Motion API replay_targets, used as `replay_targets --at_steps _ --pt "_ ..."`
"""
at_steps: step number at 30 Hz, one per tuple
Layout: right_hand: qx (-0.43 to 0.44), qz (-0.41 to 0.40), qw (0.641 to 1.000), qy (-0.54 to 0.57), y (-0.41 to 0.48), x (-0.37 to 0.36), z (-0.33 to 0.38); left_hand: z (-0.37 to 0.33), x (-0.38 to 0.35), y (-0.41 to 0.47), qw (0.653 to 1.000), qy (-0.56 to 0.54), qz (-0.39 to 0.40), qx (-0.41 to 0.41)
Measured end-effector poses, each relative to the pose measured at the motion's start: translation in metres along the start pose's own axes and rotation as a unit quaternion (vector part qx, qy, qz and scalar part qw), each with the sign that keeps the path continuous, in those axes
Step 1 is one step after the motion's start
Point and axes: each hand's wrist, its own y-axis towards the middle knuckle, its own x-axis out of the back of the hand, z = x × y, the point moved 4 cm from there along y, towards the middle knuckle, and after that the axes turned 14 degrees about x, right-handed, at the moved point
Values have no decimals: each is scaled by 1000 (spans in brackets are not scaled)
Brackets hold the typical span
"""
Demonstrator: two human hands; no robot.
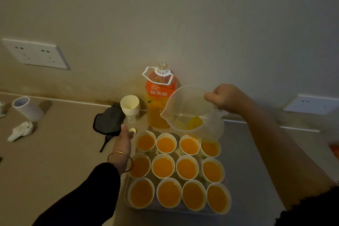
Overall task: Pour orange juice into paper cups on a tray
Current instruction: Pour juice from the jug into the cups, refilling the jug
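**Twelve cups filled; jug nearly drained**

Tray (128, 196) sitting at counter's near edge, carrying twelve paper cups (163, 166), all showing juice close to their rims. Judging pouring essentially done. Left hand (123, 138) reaching, fingers loosely extended, toward a small cap (132, 130) beside the tray's far-left corner. Right hand (224, 98) gripping the clear jug (190, 110) tilted over the far-right cup, only dregs remaining. Behind: spare cup stack (130, 107), uncapped bottle (159, 97) partly full.

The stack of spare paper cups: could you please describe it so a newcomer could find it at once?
Start at the orange juice bottle standing against the wall behind the tray. Just left of it stands the stack of paper cups. Unlike the twelve filled cups on the tray, these are nested, off the tray, and hold no juice.
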Motion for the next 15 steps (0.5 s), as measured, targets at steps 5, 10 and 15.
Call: replay_targets --at_steps 5,10,15 --pt "-26 -58 998 19 -11 14 -37 -1 -10 -8 1000 10 -9 -29" --pt "-65 -93 992 54 -9 14 -64 -3 -8 -4 998 23 -53 -34" --pt "-92 -85 987 105 0 -6 -89 -2 -4 1 996 21 -71 -45"
